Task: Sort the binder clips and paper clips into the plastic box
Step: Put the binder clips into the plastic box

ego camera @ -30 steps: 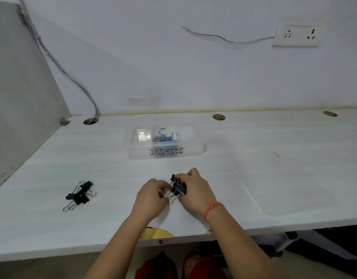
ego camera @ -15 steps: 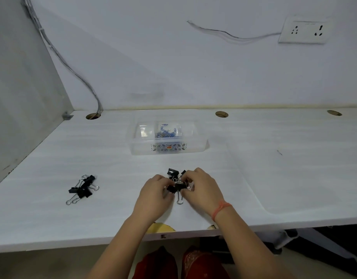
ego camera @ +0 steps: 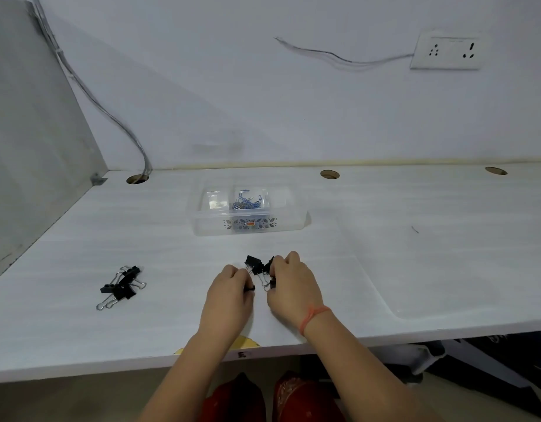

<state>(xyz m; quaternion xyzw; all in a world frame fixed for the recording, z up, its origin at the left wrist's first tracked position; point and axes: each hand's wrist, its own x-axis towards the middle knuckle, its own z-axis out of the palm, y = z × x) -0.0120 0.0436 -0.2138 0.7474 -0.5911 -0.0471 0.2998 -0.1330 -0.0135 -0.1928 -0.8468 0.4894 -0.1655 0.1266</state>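
A clear plastic box [ego camera: 202, 223] with a flower label stands on the white desk beyond my hands. Blue paper clips [ego camera: 246, 201] lie in its middle compartment; the left compartment looks bare. My left hand [ego camera: 229, 296] and my right hand [ego camera: 293, 287] rest on the desk close together, each pinching black binder clips [ego camera: 254, 264] from a small cluster between them. One clip sticks up between the fingertips. A second pile of black binder clips [ego camera: 121, 286] lies to the left, apart from both hands.
The white desk [ego camera: 415, 254] meets a wall at the back and a grey panel [ego camera: 28, 147] on the left. Round cable holes [ego camera: 329, 174] sit along the back edge, with cables [ego camera: 110, 117] running into the left one. The front edge is just below my wrists.
My hands have drawn slightly apart, spreading the cluster of binder clips between them. The camera view has shifted a little; the box and left pile have not moved.
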